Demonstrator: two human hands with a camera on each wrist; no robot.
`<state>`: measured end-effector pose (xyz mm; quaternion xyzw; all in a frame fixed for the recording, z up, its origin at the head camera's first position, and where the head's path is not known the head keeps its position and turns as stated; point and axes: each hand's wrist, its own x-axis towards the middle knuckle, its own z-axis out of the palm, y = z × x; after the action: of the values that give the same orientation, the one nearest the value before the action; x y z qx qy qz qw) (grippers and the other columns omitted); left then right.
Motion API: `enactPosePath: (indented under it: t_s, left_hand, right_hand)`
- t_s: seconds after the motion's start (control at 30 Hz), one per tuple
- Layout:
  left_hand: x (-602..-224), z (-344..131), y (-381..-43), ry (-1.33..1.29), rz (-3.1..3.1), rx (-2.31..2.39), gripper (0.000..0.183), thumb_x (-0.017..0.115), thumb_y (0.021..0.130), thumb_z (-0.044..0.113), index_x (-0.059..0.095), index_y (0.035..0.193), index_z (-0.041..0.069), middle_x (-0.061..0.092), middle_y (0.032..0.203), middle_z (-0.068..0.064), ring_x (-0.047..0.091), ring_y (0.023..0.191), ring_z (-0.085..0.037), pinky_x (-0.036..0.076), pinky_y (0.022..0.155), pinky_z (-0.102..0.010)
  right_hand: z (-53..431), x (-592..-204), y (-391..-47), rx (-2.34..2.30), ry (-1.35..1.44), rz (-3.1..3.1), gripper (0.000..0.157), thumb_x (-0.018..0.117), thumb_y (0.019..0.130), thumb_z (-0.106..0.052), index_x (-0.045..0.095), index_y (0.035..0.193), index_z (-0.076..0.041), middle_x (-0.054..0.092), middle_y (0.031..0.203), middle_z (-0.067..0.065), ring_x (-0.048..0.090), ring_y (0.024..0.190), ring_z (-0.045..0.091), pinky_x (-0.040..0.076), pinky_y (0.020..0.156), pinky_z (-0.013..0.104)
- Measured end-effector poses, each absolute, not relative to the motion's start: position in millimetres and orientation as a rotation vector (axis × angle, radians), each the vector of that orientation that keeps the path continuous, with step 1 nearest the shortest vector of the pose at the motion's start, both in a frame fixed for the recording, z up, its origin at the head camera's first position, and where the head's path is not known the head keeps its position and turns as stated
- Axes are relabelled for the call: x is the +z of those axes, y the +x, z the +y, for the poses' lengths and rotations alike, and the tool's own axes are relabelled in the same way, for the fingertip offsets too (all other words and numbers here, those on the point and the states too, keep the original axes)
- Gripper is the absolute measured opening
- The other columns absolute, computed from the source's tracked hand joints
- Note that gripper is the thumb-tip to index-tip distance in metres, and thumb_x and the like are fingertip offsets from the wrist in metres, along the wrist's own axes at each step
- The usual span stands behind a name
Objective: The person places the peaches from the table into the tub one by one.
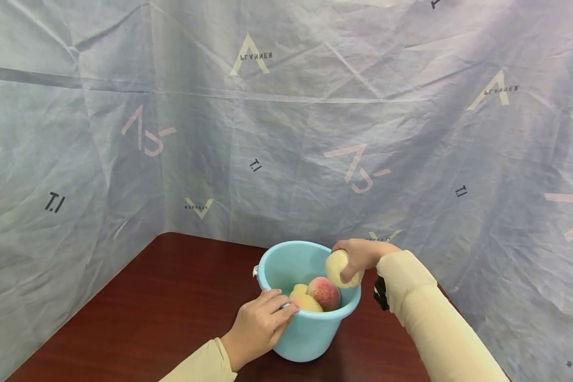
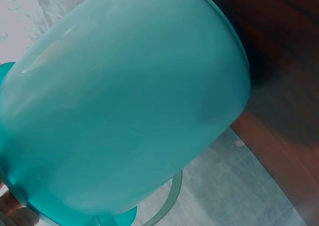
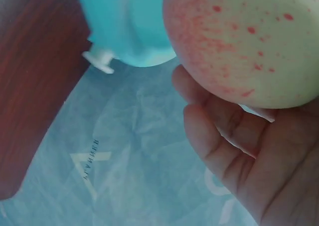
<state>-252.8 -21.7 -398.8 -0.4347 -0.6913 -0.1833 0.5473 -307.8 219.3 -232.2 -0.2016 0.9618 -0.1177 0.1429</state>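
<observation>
A light blue bucket (image 1: 305,337) stands upright on the dark red table, and its outer wall (image 2: 129,96) fills most of the left wrist view. My left hand (image 1: 260,323) grips the near left rim, with its fingertips (image 2: 22,216) partly seen. Above the right side of the opening, my right hand (image 1: 363,253) holds a pale peach (image 1: 336,269); the right wrist view shows red speckles on this peach (image 3: 244,42). Inside the bucket lie a redder peach (image 1: 324,293) and yellowish fruit (image 1: 307,303), partly hidden by the rim and my left fingers.
The table (image 1: 172,297) has a dark reddish wood surface. Grey printed cloth (image 1: 291,132) hangs behind and along both sides. A white handle joint (image 1: 255,271) sticks out at the bucket's left. A black object (image 1: 381,293) shows beside my right cuff.
</observation>
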Motion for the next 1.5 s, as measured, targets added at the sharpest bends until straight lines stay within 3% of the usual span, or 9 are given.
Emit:
enactPosePath:
  t_s: [0.2,0.43,0.73,0.87,1.07,1.5]
  left_hand:
    - [-398,-23,-253,-1.028,-1.633,-0.421,0.035,0.040,0.105,0.022,0.073,0.095,0.015,0.069,0.092,0.002,0.065,0.090,-0.017,0.057,0.078,-0.029]
    - [-399,-22,-252,-1.037,-1.641,-0.428,0.035,0.041,0.105,0.022,0.073,0.094,0.016,0.068,0.093,0.003,0.064,0.090,-0.016,0.056,0.077,-0.027]
    - [-400,-21,-252,-1.022,-1.629,-0.428,0.036,0.040,0.105,0.021,0.074,0.093,0.015,0.068,0.091,0.003,0.065,0.090,-0.016,0.057,0.075,-0.030]
    - [-399,-22,-252,-1.027,-1.629,-0.427,0.036,0.040,0.105,0.021,0.074,0.093,0.015,0.068,0.091,0.002,0.064,0.090,-0.016,0.057,0.075,-0.030]
    - [-399,-22,-254,-1.030,-1.633,-0.406,0.037,0.040,0.105,0.020,0.074,0.093,0.015,0.066,0.090,0.003,0.063,0.089,-0.015,0.056,0.076,-0.026]
    - [-398,-22,-256,-1.023,-1.631,-0.376,0.037,0.041,0.105,0.021,0.074,0.092,0.015,0.066,0.087,0.003,0.064,0.088,-0.016,0.056,0.077,-0.024]
  right_hand:
    - [199,-226,-315,-0.319,-0.464,2.755,0.069,0.078,0.065,-0.007,0.053,0.130,-0.002,0.058,0.103,0.008,0.055,0.089,0.021,0.051,0.072,0.030]
    - [180,-220,-319,-0.095,-0.466,2.792,0.070,0.080,0.067,-0.016,0.054,0.132,-0.009,0.058,0.105,0.005,0.056,0.090,0.019,0.051,0.074,0.032]
    - [164,-211,-322,-0.147,-0.490,2.783,0.068,0.079,0.070,-0.011,0.053,0.133,-0.008,0.058,0.106,0.006,0.056,0.091,0.020,0.051,0.077,0.031]
    - [161,-208,-323,-0.185,-0.542,2.825,0.070,0.079,0.076,-0.013,0.048,0.139,-0.008,0.058,0.120,0.014,0.058,0.106,0.027,0.051,0.087,0.038]
    - [164,-212,-323,-0.231,-0.582,2.847,0.077,0.078,0.082,-0.020,0.037,0.147,-0.009,0.050,0.136,0.022,0.050,0.125,0.035,0.046,0.099,0.048]
    - [177,-230,-320,-0.209,-0.531,2.856,0.054,0.070,0.089,-0.022,0.051,0.137,-0.007,0.051,0.139,0.020,0.048,0.128,0.037,0.044,0.101,0.051]
